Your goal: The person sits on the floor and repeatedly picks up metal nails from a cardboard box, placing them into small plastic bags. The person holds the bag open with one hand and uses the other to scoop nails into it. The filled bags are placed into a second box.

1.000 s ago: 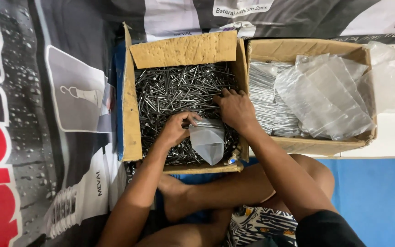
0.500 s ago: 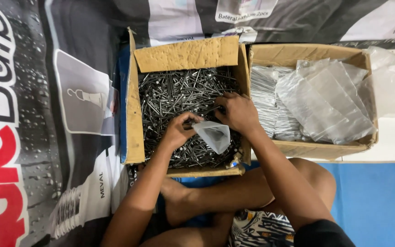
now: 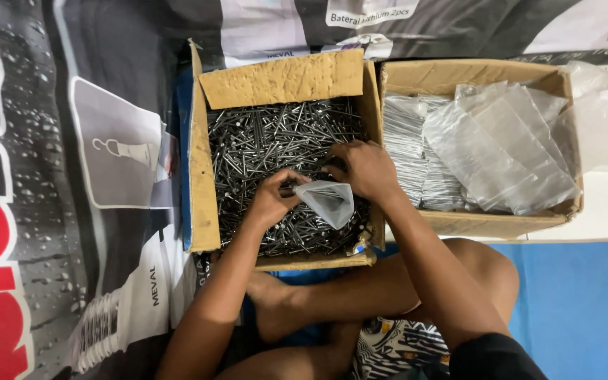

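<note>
Head view: left hand [image 3: 270, 200] on plastic bag [image 3: 328, 202]

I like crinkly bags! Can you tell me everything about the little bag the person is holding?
The small plastic bag is clear and thin-looking, a bit cloudy and crinkled. It is held open above the loose nails in the cardboard box, mouth turned toward the right hand. The left hand pinches its edge. A few dark nails seem to lie inside it.

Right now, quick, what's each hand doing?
Left hand: closed, pinching open the small clear plastic bag.
Right hand: curled at the bag's mouth over the loose steel nails; what it holds cannot be told.
</note>
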